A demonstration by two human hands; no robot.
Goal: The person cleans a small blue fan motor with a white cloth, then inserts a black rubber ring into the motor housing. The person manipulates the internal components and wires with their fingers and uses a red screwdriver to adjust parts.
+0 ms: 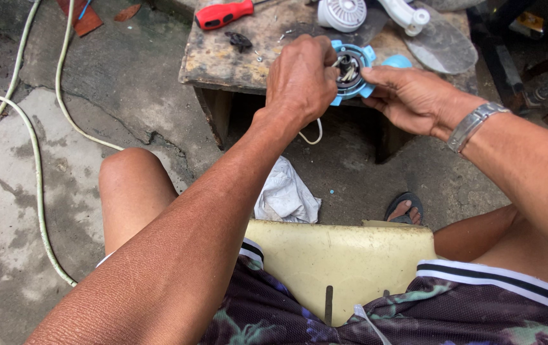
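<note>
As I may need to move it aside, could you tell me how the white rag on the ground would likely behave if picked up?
The white rag lies crumpled in folds, so it would probably hang limp. It looks thin, so likely light. It should not roll.

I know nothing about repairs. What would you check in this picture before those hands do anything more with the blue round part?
1. Blue round part supported: ok, right hand grips its edge at the wooden bench.
2. Left hand on the wires at its centre: ok; which wire, cannot tell.
3. White wire hanging below, free of snags: ok.
4. Red-handled screwdriver within reach on the bench: ok.
5. Small loose bits safe from the bench edge: cannot tell.
6. Power disconnected: cannot tell.
</note>
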